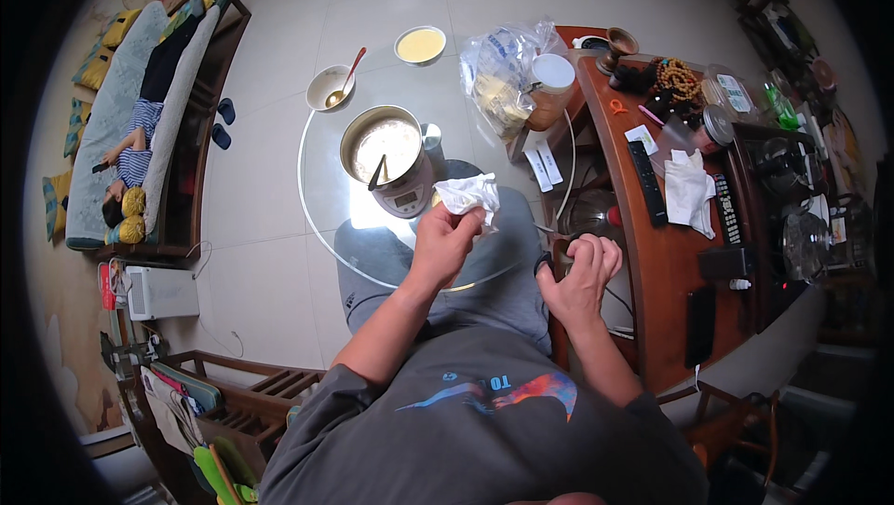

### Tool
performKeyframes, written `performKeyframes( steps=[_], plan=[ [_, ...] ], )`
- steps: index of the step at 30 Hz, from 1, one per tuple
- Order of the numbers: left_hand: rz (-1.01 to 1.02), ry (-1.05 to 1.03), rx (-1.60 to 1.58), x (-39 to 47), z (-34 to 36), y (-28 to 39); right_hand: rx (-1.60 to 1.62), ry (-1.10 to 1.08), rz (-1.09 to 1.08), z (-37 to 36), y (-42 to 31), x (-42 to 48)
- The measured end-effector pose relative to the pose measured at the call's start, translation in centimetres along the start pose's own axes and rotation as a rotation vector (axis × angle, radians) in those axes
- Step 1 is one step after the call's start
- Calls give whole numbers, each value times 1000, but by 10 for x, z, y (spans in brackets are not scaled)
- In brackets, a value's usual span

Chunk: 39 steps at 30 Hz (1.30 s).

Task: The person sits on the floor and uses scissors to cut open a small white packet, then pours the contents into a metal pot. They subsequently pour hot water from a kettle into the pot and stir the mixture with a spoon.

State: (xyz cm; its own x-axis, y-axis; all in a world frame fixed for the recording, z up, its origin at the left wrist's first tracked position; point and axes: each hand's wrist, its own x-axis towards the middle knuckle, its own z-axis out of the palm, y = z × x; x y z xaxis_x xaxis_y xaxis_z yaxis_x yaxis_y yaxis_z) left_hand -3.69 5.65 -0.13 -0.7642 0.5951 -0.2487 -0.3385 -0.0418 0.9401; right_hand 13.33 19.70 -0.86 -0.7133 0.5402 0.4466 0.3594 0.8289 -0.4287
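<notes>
My left hand (pixel 450 236) pinches a crumpled white tissue or small packet (pixel 469 196) above the near part of the round glass table (pixel 323 232). To the right, my right hand (pixel 585 264) has its thumb through the dark handle loop of scissors (pixel 542 264), whose blades point up and left. A metal pot (pixel 383 144) with a pale, grainy mixture and a dark-handled utensil (pixel 378 173) in it stands on a digital kitchen scale (pixel 404 199). Beyond it are a bowl (pixel 328 91) with a red spoon (pixel 355 66) and a bowl of yellow content (pixel 420 46).
A plastic bag (pixel 499 79) and a lidded jar (pixel 550 89) stand at the back right, near two white packets (pixel 543 165). The wooden cabinet (pixel 660 323) at the right holds remotes (pixel 647 183), a white cloth (pixel 688 190) and beads. A person (pixel 136 141) lies on a sofa at the left.
</notes>
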Motion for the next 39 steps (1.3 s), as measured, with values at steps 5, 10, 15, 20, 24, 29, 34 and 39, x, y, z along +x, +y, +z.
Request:
performKeyframes(
  steps=[5,10,15,20,24,29,34,39],
  plan=[
    [155,-174,-167,2,6,-11,152,23,41,7,6,-3],
    [-154,-111,-98,37,-19,-44,356,-93,235,14,5,-10],
    [-318,-17,-159,19,-23,-66,614,-362,570,12,9,-8],
    [-294,-91,-145,7,-22,-56,1634,-465,602,13,21,-8],
    [-234,-182,-92,-3,-13,-44,2105,-622,549,0,19,-4],
    [-181,-285,-46,-7,-6,-40,2308,-609,536,-5,16,-10],
    [-139,-330,-46,-9,-2,-47,2029,-664,668,-11,20,-17],
    [-137,-477,-163,-14,5,-44,1316,-809,480,2,9,-28]
  ],
)
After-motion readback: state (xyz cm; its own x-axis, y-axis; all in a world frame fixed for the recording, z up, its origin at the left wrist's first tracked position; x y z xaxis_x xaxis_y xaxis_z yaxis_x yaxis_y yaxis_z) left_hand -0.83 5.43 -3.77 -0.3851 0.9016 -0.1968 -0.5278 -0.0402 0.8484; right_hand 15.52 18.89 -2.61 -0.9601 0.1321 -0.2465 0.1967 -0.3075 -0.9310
